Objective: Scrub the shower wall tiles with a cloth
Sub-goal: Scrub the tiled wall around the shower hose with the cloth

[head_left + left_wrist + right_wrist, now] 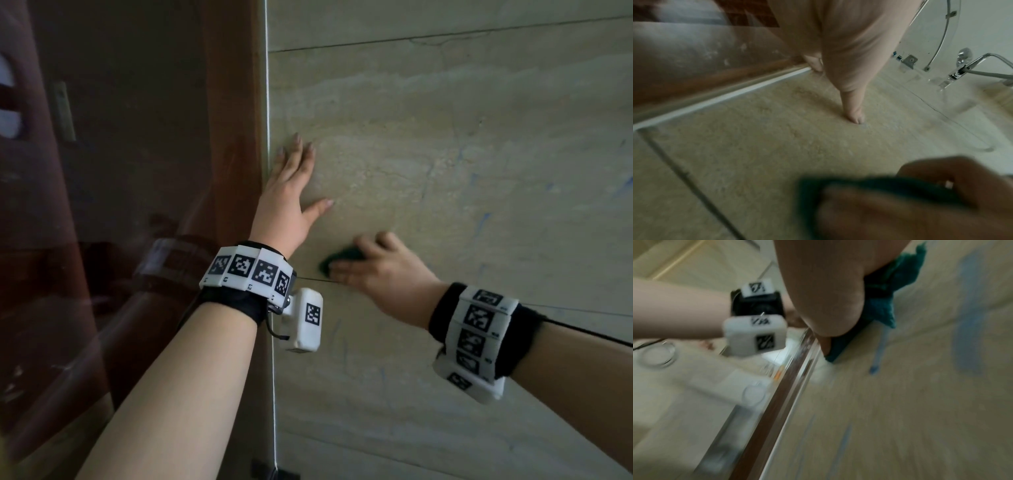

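My left hand [291, 192] lies flat, fingers straight, on the wall tile [462, 164] beside the glass panel [137, 171], I'd say to steady me; my right hand [380, 270] presses the bunched green cloth [337, 258] just below, fingers curled over it, near blue streaks [481, 219]

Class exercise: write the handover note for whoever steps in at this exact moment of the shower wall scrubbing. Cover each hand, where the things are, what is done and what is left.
Left hand: flat on the beige stone-look wall tile, fingers straight, beside the glass shower panel.
Right hand: pressing the dark green cloth against the same tile, just above a grout line.
Done: cannot tell how much is scrubbed.
Left: pale blue streaks remain on the tile to the right of the cloth, and more below the grout line; work towards those.
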